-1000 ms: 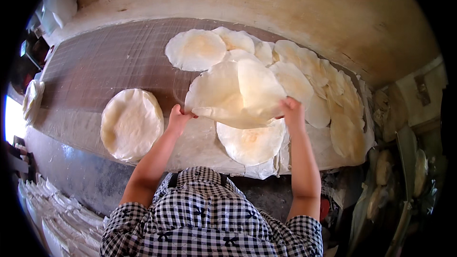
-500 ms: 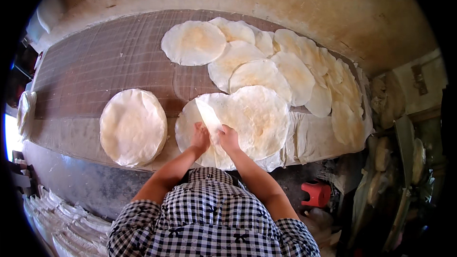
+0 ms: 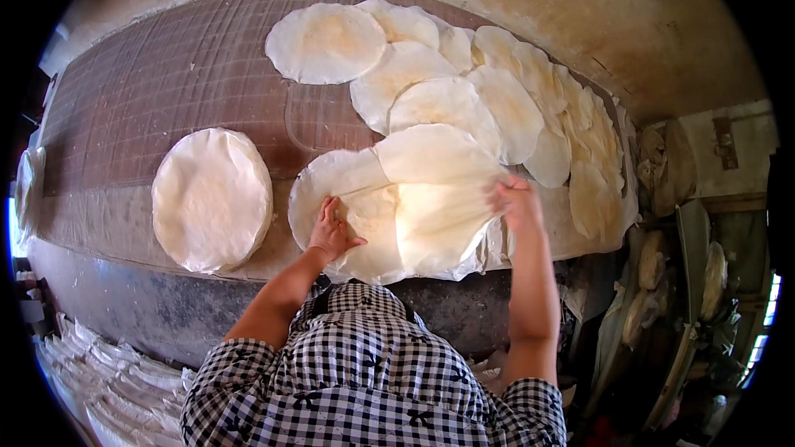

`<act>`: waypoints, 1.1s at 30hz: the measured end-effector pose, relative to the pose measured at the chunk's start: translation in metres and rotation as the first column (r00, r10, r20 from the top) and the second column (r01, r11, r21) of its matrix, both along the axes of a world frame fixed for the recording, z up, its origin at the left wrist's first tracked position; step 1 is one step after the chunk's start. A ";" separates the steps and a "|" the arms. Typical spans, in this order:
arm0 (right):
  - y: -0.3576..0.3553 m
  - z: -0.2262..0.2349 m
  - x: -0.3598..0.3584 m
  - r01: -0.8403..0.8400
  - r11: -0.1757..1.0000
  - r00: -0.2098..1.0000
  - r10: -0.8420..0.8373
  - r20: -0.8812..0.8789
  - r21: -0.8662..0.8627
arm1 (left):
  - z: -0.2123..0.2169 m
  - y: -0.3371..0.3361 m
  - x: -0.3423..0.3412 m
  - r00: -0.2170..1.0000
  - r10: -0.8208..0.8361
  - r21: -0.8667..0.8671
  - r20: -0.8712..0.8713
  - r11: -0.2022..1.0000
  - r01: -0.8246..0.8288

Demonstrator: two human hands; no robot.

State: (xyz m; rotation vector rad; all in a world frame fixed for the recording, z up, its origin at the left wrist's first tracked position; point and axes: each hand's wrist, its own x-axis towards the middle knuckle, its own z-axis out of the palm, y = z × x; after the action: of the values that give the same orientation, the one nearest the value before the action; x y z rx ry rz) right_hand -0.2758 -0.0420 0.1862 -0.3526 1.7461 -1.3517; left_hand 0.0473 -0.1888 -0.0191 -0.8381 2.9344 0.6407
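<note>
My right hand (image 3: 515, 199), slightly blurred, grips the right edge of a thin, pale, round dough sheet (image 3: 439, 207) at the front middle of the table. The sheet is drawn taut toward the right, with creases running to my fingers and light showing through it. With fingers spread, my left hand (image 3: 333, 233) presses flat on another round dough sheet (image 3: 373, 219), browned in the middle, whose right part lies under the held one. To the left of my left hand sits a thick round stack of dough sheets (image 3: 213, 199).
Many browned round sheets (image 3: 447, 112) overlap across the table's back and right side. The brown tabletop (image 3: 166, 99) has a pale cloth along its front. A wall (image 3: 563, 0) rises behind it. Pale folded material (image 3: 108, 385) lies at lower left; shelving (image 3: 696, 257) stands at right.
My right hand has moved from the middle out to the right, pulling the sheet's folded-up edge with it. My left hand has opened and flattened on the sheet beneath. The view has shifted slightly.
</note>
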 end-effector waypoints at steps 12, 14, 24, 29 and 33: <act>0.079 0.161 -0.149 0.053 0.997 0.836 -0.017 -0.549 0.051 | 0.013 0.003 -0.008 0.998 -0.011 0.076 0.059 0.997 0.006; 0.067 0.193 -0.135 -0.033 0.999 0.766 0.042 -0.642 0.025 | 0.001 -0.001 -0.009 0.999 -0.026 0.013 0.030 1.000 0.026; -0.002 0.194 0.031 -0.593 0.702 0.229 0.616 -0.754 0.394 | 0.055 -0.044 -0.016 0.851 0.518 0.926 0.085 0.274 -0.259; -0.013 0.181 0.045 -0.757 0.547 0.148 0.677 -0.721 0.358 | 0.170 -0.026 -0.019 0.613 0.635 0.782 0.470 -0.621 0.044; -0.034 0.160 0.053 -0.868 0.433 0.139 0.680 -0.720 0.242 | 0.167 -0.037 -0.011 0.559 0.668 0.811 0.491 -0.584 -0.014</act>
State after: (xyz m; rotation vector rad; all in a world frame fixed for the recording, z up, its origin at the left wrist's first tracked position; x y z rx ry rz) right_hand -0.2229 -0.0757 0.3461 -1.9540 1.4835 -0.5373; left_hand 0.0367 -0.2259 0.1481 -1.4865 0.3607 2.8963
